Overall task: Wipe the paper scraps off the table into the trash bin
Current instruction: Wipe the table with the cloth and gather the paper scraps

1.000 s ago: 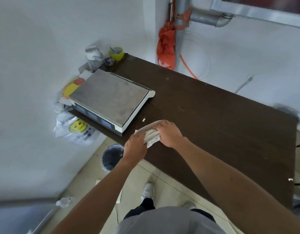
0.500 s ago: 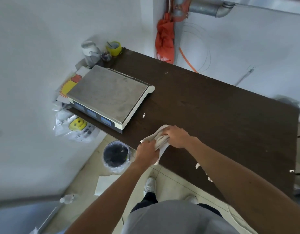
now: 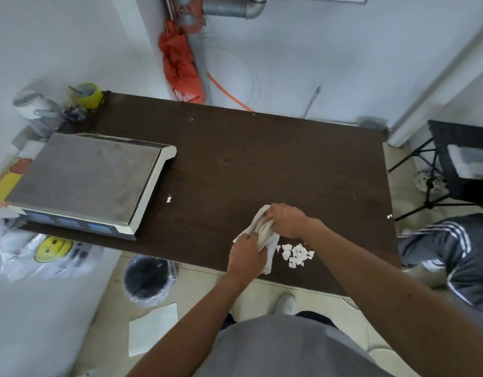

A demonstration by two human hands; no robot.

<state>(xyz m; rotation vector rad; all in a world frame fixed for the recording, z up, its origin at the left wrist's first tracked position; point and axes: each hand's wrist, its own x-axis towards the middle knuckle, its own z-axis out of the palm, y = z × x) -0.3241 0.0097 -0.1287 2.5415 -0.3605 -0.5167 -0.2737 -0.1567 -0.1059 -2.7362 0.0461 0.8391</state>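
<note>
Wiping cloth: bunched, white, on the worktop near its front edge.
left grip: fingers curled round the cloth's near end, at that edge.
right grip: fingers closed over the cloth's far end.
paper scraps: small heap just right of the cloth, close to the front edge; one stray scrap beside the scale.
trash bin: on the floor below the front edge, left of both hands.
scale: on the worktop's left end.

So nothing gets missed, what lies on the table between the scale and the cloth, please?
Head view: one lone paper scrap on bare dark table.
</note>
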